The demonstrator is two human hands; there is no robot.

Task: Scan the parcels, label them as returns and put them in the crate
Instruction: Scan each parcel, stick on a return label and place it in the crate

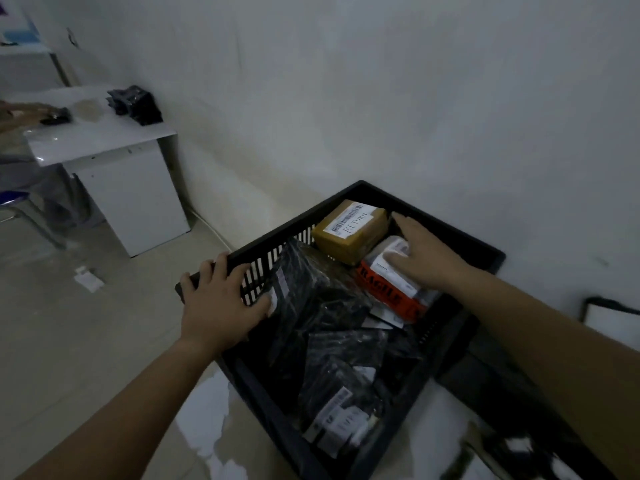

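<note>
Right grip point(424, 256): fingers apart, flat atop our fragile-taped parcel point(381, 292), lying directly beneath.
Left grip point(221, 301): clamped on crate point(294, 225) rim.

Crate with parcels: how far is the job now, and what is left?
Done: a labelled brown box and several black bags lie in the crate. In hand: the right hand rests on a parcel with orange tape inside it; the left hand grips the rim. Possibly left: dark bags on the desk.
</note>
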